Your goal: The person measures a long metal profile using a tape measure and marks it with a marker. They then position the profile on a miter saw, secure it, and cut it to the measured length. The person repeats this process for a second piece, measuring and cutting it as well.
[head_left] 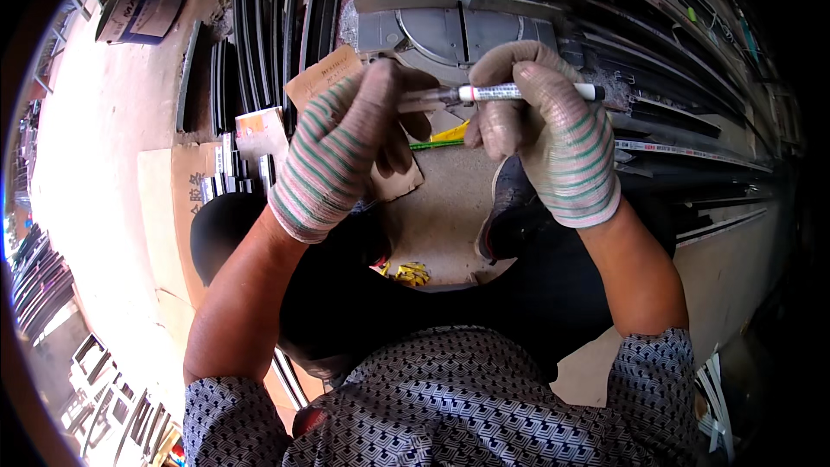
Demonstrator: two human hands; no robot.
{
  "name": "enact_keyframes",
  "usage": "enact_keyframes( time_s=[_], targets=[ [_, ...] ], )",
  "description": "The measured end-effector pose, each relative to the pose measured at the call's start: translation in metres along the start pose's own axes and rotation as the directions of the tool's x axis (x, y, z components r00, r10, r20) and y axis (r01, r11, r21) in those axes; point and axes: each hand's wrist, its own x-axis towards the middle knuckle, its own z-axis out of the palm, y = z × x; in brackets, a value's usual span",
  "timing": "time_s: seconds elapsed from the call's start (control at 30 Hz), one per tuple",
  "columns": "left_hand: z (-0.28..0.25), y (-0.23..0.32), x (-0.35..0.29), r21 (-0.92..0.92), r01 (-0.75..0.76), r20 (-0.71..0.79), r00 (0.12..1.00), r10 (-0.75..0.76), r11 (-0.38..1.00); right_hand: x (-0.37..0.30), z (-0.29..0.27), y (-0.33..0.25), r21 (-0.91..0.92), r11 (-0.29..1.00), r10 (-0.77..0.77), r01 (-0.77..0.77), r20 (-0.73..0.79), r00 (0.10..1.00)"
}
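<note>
My right hand (545,112), in a striped work glove with a dirty grey palm, grips a white marker pen (493,92) with a dark end. The pen lies nearly level in front of me. My left hand (350,134), gloved the same way, pinches a translucent grey pen cap (422,100) at the pen's left end. Whether the cap still sits on the pen or is just apart from it, I cannot tell. Just beyond both hands is a grey metal mitre saw base (432,30) with a rounded plate. A brown cardboard piece (322,75) with handwriting shows behind my left hand.
Long dark metal profiles (259,39) lie beyond my left hand, and more strips (666,78) are stacked at right. Short cut profiles (226,171) rest near my left knee. A bucket (143,7) stands far left. Yellow scraps (408,273) lie between my feet.
</note>
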Motion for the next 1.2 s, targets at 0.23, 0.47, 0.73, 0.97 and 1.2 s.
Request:
enact_keyframes(
  time_s=[0.23,0.47,0.73,0.97,1.2],
  targets=[
    [0.002,0.002,-0.01,0.206,0.186,0.282,0.929,-0.24,0.961,-0.014,-0.006,0.017,-0.003,0.986,0.167,-0.168,0.11,0.98],
    [0.005,-0.003,-0.011,0.14,0.063,0.378,0.919,-0.113,0.988,-0.018,-0.003,0.018,-0.027,0.953,0.303,-0.301,0.055,0.952],
    [-0.003,-0.009,-0.011,0.279,-0.144,0.359,0.933,0.036,0.95,-0.013,0.004,0.011,-0.099,0.96,0.254,-0.262,-0.085,0.964],
    [-0.004,-0.015,-0.013,0.374,-0.201,0.304,0.949,0.085,0.905,-0.014,0.0,0.006,-0.223,0.953,0.162,-0.206,-0.2,0.966],
    [-0.005,-0.015,-0.015,0.388,-0.226,0.271,0.955,0.124,0.893,-0.014,0.0,0.012,-0.348,0.914,0.18,-0.208,-0.113,0.977]
  ],
)
